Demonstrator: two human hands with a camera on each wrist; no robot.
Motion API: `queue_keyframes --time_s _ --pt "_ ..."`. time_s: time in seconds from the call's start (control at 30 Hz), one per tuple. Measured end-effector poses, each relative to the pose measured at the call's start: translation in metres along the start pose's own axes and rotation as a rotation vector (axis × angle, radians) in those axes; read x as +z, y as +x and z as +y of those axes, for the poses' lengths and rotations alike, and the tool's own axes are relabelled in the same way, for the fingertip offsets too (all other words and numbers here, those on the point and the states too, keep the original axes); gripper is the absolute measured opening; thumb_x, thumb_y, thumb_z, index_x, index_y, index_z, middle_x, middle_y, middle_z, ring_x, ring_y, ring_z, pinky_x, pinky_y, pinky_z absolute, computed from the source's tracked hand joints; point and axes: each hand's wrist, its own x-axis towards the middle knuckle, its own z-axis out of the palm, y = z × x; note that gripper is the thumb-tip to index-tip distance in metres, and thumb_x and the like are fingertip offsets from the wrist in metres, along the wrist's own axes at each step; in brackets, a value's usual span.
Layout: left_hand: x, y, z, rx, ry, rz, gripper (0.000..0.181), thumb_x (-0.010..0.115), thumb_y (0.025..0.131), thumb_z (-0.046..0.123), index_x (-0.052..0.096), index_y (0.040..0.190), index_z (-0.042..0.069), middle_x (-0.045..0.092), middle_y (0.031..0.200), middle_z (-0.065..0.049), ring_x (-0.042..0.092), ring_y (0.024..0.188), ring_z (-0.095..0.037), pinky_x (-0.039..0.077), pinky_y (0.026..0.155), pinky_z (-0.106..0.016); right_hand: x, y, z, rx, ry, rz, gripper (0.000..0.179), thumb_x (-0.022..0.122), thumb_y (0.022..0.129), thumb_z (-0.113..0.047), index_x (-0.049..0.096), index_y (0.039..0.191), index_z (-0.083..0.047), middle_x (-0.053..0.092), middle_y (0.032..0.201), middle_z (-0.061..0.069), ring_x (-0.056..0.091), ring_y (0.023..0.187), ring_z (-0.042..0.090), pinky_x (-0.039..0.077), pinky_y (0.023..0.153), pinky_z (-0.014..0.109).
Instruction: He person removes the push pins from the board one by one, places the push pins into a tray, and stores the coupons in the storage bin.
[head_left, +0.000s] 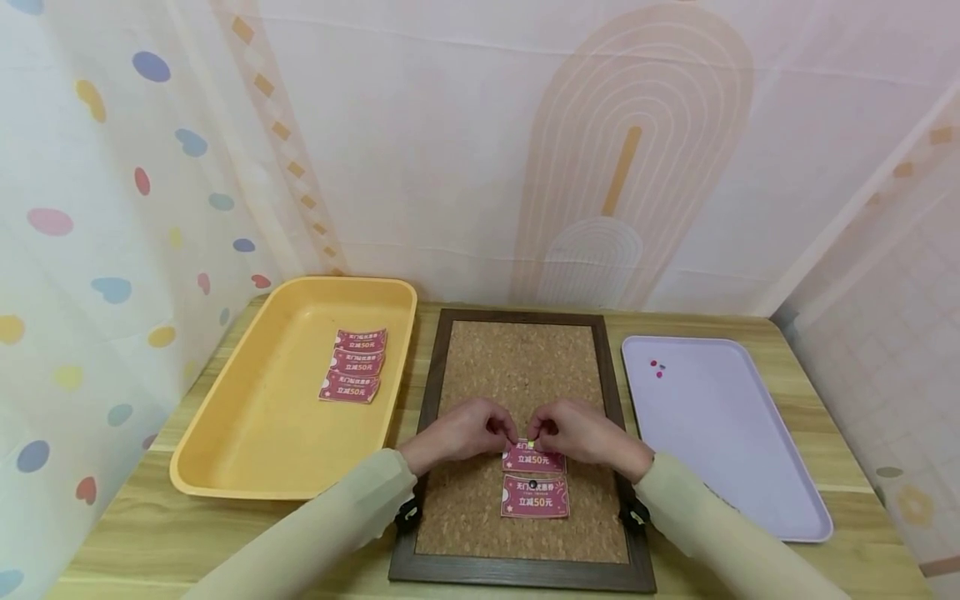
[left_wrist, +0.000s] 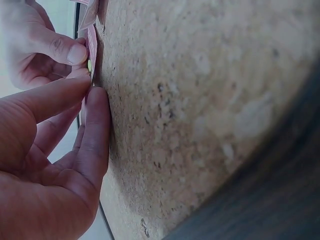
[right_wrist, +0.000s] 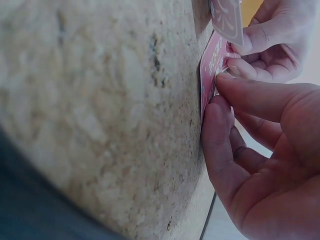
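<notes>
While both forearms, in pale cream sleeves [head_left: 352, 508], slant up from the bottom edge of the frame, the hands nearly meet just right of lower centre, over a rectangular cork board in a dark brown frame [head_left: 517, 367]. Left hand [head_left: 474, 427]: wrist angled inward, thumb and index finger pinching the upper edge of a magenta paper coupon printed in white and yellow [head_left: 533, 460], remaining fingers bent. Right hand [head_left: 576, 429]: roughly mirrored pose, thumb and index finger pinching the same edge farther right, other fingers curled. A small yellow-green pin [head_left: 531, 444] sits at the right fingertips; cannot tell whether they grip it too. Wrist views put both index fingers close against the cork. Coupon position: lower half of the board; just below it lies a second magenta coupon [head_left: 535, 506], with a round black pin [head_left: 532, 483] near its top edge. Left of frame: a yellow rectangular tray [head_left: 277, 433] with three magenta coupons [head_left: 354, 364] in a column toward its right wall. Right of frame: a shallow lavender tray [head_left: 727, 442], tiny coloured pins [head_left: 659, 374] near its upper left corner. Everything rests on a wood-grain table [head_left: 873, 500]
</notes>
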Motion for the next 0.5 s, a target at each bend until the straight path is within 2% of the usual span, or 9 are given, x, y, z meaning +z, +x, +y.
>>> queue_keyframes --time_s 0.5 --pt "0.0033 0.0010 0.0012 0.050 0.105 0.017 0.010 0.078 0.088 0.005 0.077 0.084 0.015 0.066 0.076 0.010 0.052 0.067 -0.006 0.043 0.062 -0.024 0.0006 0.0020 -0.0023 -0.010 -0.020 -0.014 0.011 0.074 0.092 -0.004 0.072 0.088 -0.014 0.062 0.076 -0.009 0.052 0.064 0.008 0.042 0.059 0.026"
